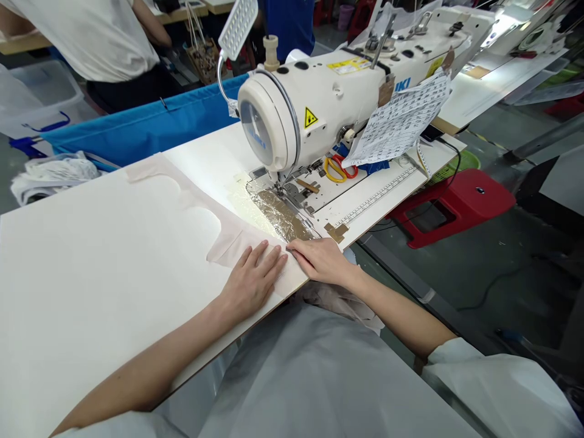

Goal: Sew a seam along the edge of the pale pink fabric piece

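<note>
Far left first, and the pale pink cloth (pixel 235 237) lies flat on the white bench (pixel 91 274), spread out, it seems, so the thin fabric has support along its length. In comes the left hand (pixel 250 280), palm down on the near end of it, grip open, fingers a little apart and closed around nothing; that broad press looks meant to hold the layers smooth and stop them sliding.

Just above, the sewing machine (pixel 319 85) has its lamp (pixel 238 30) up by the head, presumably for light around the needle. Shiny brown tape (pixel 280 216) runs from the needle area towards the hands, perhaps to give the fabric a slick surface.

And here's the right hand (pixel 323 260), fingertips nearly meeting the left's: grip closed, thumb and forefinger pinching the cloth's edge, probably for finer control; how much fabric is caught can't be seen. Farther right, the scissors (pixel 334 170) rest on the machine bed, within easy reach, beside a hanging printed sheet (pixel 401 118), angled as if for reading.

Now the cloth's line: long axis on a diagonal, narrow tail pointing far left, wider end at the bench's near edge, scooped edge facing left, smoother edge towards the machine.
</note>
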Demonstrator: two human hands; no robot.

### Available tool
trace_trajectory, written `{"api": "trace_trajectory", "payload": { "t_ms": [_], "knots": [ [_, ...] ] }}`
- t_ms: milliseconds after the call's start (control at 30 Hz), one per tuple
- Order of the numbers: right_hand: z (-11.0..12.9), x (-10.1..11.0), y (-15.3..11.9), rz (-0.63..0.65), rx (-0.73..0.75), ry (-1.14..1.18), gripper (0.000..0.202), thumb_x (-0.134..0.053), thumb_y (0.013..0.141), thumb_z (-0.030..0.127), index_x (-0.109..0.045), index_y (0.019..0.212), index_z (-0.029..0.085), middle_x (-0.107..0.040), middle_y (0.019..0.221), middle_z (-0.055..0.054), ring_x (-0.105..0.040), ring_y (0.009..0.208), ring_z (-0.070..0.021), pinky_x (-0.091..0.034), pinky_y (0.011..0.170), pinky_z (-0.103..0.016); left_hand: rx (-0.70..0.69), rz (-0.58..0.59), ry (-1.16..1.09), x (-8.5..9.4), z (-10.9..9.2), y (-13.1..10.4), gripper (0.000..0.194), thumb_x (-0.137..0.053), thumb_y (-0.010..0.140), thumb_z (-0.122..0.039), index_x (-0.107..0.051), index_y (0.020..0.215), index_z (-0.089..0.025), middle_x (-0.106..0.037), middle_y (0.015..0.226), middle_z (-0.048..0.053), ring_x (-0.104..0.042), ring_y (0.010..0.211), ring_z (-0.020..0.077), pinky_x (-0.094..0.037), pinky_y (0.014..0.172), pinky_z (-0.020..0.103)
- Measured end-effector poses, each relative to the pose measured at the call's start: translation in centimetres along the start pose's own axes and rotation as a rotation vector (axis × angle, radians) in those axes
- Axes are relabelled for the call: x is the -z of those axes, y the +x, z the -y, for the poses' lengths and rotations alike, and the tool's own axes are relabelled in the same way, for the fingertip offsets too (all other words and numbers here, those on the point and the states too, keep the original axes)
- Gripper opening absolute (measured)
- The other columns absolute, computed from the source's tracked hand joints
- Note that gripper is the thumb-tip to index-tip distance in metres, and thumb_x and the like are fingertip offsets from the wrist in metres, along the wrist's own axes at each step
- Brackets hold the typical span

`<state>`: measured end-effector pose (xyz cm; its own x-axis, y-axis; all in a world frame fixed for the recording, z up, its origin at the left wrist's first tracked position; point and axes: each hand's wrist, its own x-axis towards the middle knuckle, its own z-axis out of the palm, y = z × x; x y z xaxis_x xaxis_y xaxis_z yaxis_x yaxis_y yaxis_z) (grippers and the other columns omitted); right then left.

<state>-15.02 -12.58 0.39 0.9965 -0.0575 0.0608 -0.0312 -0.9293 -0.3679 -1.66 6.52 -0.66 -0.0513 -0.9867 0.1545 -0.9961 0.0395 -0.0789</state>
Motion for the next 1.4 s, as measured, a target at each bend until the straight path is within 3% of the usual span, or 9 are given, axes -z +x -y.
{"api": "trace_trajectory", "payload": {
  "t_ms": [267,433,633,800,933,1100,1400],
  "knots": [
    [0.1,-0.4,0.2,-0.013,0.031,-0.029,0.02,-0.036,0.097,0.019,-0.055,0.101,0.018,-0.067,0.084,-0.004,-0.058,0.073,-0.0157,-0.023,0.056,-0.028,0.016,0.021,-0.026,0.0,0.0,0.0,0.052,-0.045,0.09,-0.018,-0.047,0.142,-0.014,-0.05,0.146,0.012,-0.041,0.134,0.0382,-0.041,0.104,0.053],
    [-0.4,0.6,-0.5,0.014,0.084,-0.029,0.016,-0.038,0.092,0.016,-0.054,0.089,0.018,-0.062,0.073,-0.002,-0.051,0.062,-0.0147,-0.019,0.054,-0.029,0.023,0.01,-0.003,0.2,-0.1,0.0,0.051,-0.045,0.09,-0.018,-0.049,0.141,-0.015,-0.051,0.145,0.01,-0.042,0.134,0.0375,-0.042,0.102,0.051],
    [-1.1,1.2,-1.8,0.055,0.069,-0.032,0.019,-0.037,0.091,0.016,-0.055,0.094,0.018,-0.062,0.07,-0.002,-0.049,0.059,-0.0143,-0.017,0.054,-0.029,0.018,-0.002,-0.032,0.3,0.2,0.0,0.051,-0.045,0.089,-0.016,-0.049,0.14,-0.015,-0.051,0.145,0.011,-0.042,0.134,0.0368,-0.043,0.102,0.052],
    [-1.0,0.7,-1.7,0.022,0.048,-0.015,0.019,-0.036,0.094,0.018,-0.055,0.097,0.018,-0.063,0.071,-0.002,-0.051,0.059,-0.0146,-0.018,0.054,-0.028,-0.011,-0.014,-0.141,0.2,-0.1,0.3,0.051,-0.041,0.091,-0.016,-0.045,0.143,-0.014,-0.047,0.148,0.011,-0.034,0.142,0.0291,-0.029,0.115,0.053],
    [-1.2,0.4,-1.8,-0.022,-0.011,0.046,0.023,-0.033,0.099,0.024,-0.055,0.106,0.018,-0.066,0.075,-0.002,-0.054,0.062,-0.0155,-0.022,0.056,-0.027,-0.079,-0.026,-0.131,0.4,-1.0,0.7,0.048,-0.038,0.095,-0.019,-0.044,0.143,-0.011,-0.05,0.145,0.011,-0.039,0.139,0.0254,-0.021,0.12,0.05],
    [-1.0,0.4,-1.8,-0.006,-0.005,0.048,0.021,-0.035,0.1,0.023,-0.055,0.105,0.018,-0.068,0.084,-0.003,-0.058,0.069,-0.0153,-0.023,0.058,-0.027,-0.072,-0.046,-0.089,0.5,-1.5,1.0,0.046,-0.037,0.097,-0.022,-0.047,0.14,-0.011,-0.056,0.141,0.01,-0.045,0.134,0.0269,-0.024,0.117,0.048],
    [-0.9,0.7,-1.9,0.05,0.041,-0.041,0.011,-0.041,0.092,0.018,-0.051,0.088,0.018,-0.061,0.073,-0.002,-0.049,0.061,-0.0148,-0.017,0.054,-0.029,-0.035,-0.059,-0.051,0.4,-2.2,1.0,0.047,-0.039,0.095,-0.021,-0.047,0.141,-0.012,-0.056,0.14,0.012,-0.045,0.133,0.028,-0.033,0.11,0.047]
  ]
}}
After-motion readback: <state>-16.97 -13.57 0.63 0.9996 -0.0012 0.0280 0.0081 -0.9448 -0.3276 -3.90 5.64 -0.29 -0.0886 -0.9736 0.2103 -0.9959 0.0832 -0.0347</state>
